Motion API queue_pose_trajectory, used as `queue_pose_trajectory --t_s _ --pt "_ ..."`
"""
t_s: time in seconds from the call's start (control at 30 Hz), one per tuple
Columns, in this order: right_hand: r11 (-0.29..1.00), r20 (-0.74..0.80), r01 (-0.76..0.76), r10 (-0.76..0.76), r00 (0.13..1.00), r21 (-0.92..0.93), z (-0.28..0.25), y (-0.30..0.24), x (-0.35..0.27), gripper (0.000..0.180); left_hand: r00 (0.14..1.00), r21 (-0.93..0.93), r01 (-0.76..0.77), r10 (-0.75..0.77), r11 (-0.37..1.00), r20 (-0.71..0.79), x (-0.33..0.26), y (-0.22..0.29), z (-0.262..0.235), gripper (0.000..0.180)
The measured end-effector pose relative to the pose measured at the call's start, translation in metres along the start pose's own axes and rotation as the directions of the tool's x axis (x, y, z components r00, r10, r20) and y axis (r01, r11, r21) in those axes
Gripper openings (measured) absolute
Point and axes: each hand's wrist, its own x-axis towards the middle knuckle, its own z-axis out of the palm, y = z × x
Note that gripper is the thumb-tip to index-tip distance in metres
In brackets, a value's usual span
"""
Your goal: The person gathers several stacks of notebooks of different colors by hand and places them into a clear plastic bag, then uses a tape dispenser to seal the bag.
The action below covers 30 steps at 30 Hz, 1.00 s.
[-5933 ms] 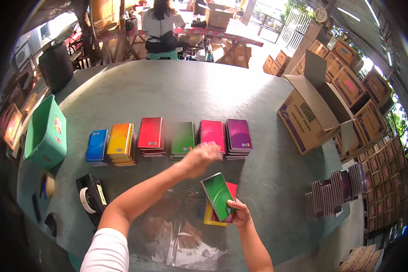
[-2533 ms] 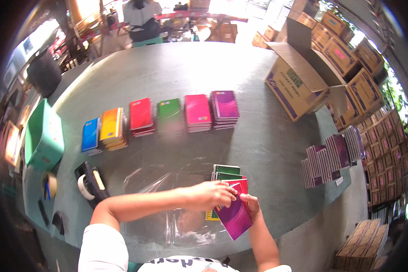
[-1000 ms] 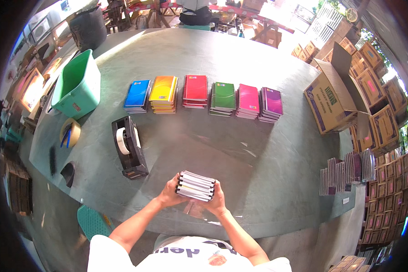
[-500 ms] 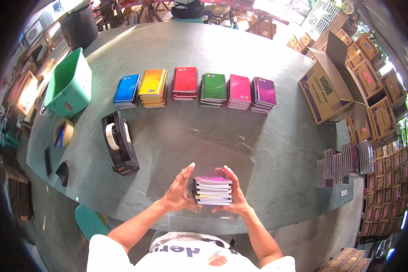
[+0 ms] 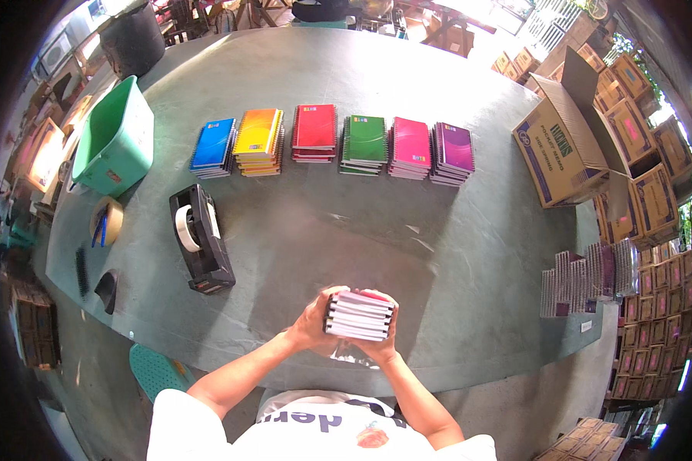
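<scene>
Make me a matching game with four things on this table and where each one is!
Things:
1. green bin
2. tape dispenser
3. open cardboard box
4. small stack of notebooks

Places:
A. at the table's right edge
B. between the left hand and right hand
C. at the table's far left
D. left of the middle, nearer than the row of coloured piles

Pairs: 1-C, 2-D, 3-A, 4-B
</scene>
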Motion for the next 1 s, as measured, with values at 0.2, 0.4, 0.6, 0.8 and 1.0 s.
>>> queue_pose_trajectory --t_s 0.2,0.4,0.6,0.8,1.0 --pt "0.999 0.329 -0.005 -0.009 0.944 0.042 -0.040 0.013 0.006 0.073 0.998 0.042 -0.019 0.021 0.999 -0.062 -0.019 0.009 0.017 0.080" --pt "0.999 0.297 -0.043 0.048 0.954 -0.022 -0.043 0.018 -0.002 0.072 0.999 0.046 0.021 -0.022 0.999 0.027 -0.012 0.018 0.008 0.084" --pt "0.755 0.138 -0.527 0.614 0.778 -0.390 -0.030 -0.066 0.039 0.077 0.697 -0.148 0.682 -0.577 0.716 0.426 0.041 0.041 -0.038 0.089" --pt "0.430 -0.055 -0.103 0.123 0.991 -0.897 -0.062 -0.023 0.017 0.053 0.453 -0.235 0.889 -0.682 0.393 0.574 0.061 0.038 -0.049 0.089" --pt "0.248 -0.092 -0.136 0.179 0.980 -0.959 -0.073 -0.001 0.004 0.054 0.406 -0.186 0.910 -0.713 0.370 0.571 0.058 0.042 -0.038 0.094"
